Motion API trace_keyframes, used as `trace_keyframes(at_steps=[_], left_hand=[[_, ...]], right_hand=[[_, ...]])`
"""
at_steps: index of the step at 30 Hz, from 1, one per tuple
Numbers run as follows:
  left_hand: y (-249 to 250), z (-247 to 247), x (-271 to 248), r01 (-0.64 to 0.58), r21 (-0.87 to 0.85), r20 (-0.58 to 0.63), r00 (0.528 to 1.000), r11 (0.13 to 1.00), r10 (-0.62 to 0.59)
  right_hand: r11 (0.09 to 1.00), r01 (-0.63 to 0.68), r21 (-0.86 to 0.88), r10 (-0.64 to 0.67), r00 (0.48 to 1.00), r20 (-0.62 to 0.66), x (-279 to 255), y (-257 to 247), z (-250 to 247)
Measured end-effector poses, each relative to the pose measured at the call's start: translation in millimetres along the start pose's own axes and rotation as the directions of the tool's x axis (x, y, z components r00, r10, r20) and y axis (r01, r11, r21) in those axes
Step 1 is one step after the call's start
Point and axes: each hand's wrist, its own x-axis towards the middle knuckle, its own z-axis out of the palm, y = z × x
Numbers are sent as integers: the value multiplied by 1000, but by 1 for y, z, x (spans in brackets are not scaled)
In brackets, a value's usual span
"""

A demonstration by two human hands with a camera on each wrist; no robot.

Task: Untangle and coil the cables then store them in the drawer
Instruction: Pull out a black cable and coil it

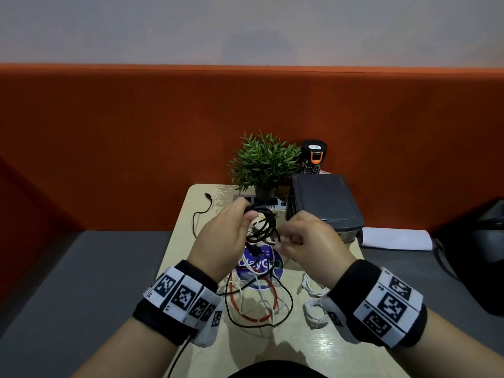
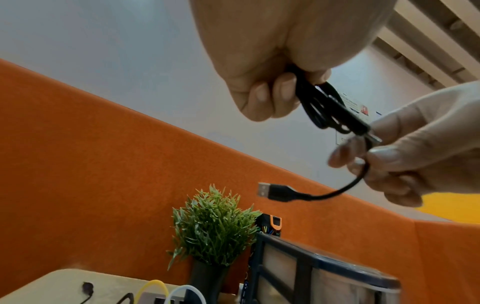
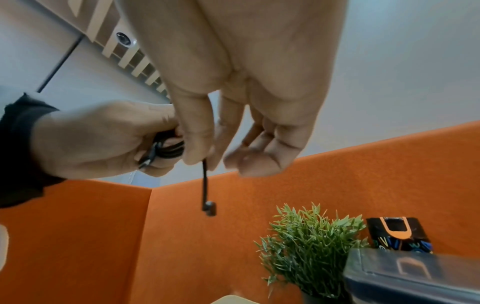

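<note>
Left hand (image 2: 270, 67): fingers (image 2: 284, 90) curling round a coiled black rubber-sheathed cable (image 2: 326, 107), holding it aloft. Right hand (image 2: 420, 152): pinching the same cable lower down, its silver-tipped USB plug (image 2: 272, 191) trailing out to the left. Green artificial plant in a dark round pot (image 2: 213, 230): standing below, against the orange felt partition (image 2: 91, 164). Dark blue plastic drawer unit (image 2: 311, 273): sitting just beside the plant. Pale wooden table (image 2: 52, 288): showing yellow and white cable loops (image 2: 168, 290) at the bottom edge.
</note>
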Motion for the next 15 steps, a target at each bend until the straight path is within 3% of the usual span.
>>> trace_keyframes(at_steps=[4, 9, 15], left_hand=[[7, 2, 0, 5, -35, 26, 1000, 999, -4], [9, 3, 2, 1, -21, 11, 1000, 1000, -1], [14, 5, 1, 20, -123, 31, 999, 992, -17]], right_hand=[[992, -34, 122, 47, 993, -105, -4, -7, -1], [968, -88, 235, 114, 989, -97, -2, -12, -4], [905, -117, 410, 160, 984, -73, -1, -8, 1]])
